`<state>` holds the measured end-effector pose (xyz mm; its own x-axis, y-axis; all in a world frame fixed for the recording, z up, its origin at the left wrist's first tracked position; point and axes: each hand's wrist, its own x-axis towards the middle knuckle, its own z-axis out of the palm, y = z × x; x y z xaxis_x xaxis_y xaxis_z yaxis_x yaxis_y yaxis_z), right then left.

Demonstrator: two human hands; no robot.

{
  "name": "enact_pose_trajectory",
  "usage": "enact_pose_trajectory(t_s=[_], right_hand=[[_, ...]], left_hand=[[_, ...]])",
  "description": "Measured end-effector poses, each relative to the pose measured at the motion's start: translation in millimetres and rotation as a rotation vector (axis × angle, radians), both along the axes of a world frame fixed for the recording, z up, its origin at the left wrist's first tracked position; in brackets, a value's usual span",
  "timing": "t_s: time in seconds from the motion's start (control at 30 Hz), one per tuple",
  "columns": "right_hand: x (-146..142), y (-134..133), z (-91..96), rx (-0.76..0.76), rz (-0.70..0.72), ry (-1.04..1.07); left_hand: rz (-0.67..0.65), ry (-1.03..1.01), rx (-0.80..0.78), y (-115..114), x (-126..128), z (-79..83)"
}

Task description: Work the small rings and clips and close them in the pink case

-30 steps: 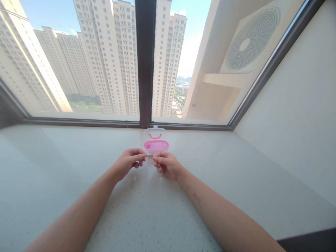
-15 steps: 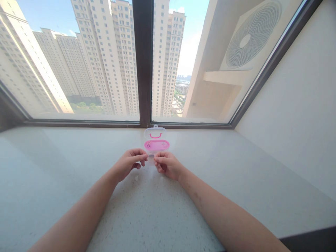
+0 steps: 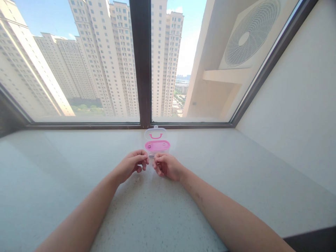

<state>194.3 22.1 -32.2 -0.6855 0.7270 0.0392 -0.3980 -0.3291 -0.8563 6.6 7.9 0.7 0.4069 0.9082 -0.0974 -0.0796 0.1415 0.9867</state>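
My left hand [image 3: 135,161] is closed in a pinch just in front of a small plastic box. Facing it, my right hand [image 3: 166,165] also pinches, its fingertips a short way from the left ones. Between them shows a tiny dark, thin piece [image 3: 151,156], too small to name; I cannot make out which fingers hold it. Behind the hands stands the box with a pink tray [image 3: 157,145] on top, where a small dark ring-like item lies at its left end. Its clear lid [image 3: 155,133] with a pink handle is raised at the back.
The pale speckled sill [image 3: 157,217] spreads around my forearms. A dark window frame [image 3: 143,70] rises right behind the box. A white wall [image 3: 294,115] bounds the right side. Outside are tall buildings and an air-conditioner unit [image 3: 249,35].
Both hands stay pinched in nearly the same place before the box, with slight finger shifts. The whole view has tilted a little.
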Motion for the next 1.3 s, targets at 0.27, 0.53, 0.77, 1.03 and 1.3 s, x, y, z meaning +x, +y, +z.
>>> enact_pose_trajectory(t_s=[0.27,0.53,0.77,1.03,1.3], right_hand=[[-0.2,-3.3,3.2,0.01,0.053,-0.063],[-0.3,-5.6,5.6,0.027,0.029,-0.106],[-1.5,-4.8,2.2,0.045,-0.015,-0.107],[-1.5,-5.2,2.7,0.04,-0.043,-0.102],[-1.4,-5.9,3.9,0.025,-0.045,-0.121]], left_hand=[[0.002,-0.083,-0.028,1.0,-0.5,-2.0],[0.001,-0.141,-0.044,1.6,0.3,-2.8],[0.02,-0.038,0.017,-0.9,0.5,-3.3],[0.012,0.054,0.045,-1.1,-0.5,-3.8],[0.059,0.181,0.045,-0.2,-0.5,-2.6]])
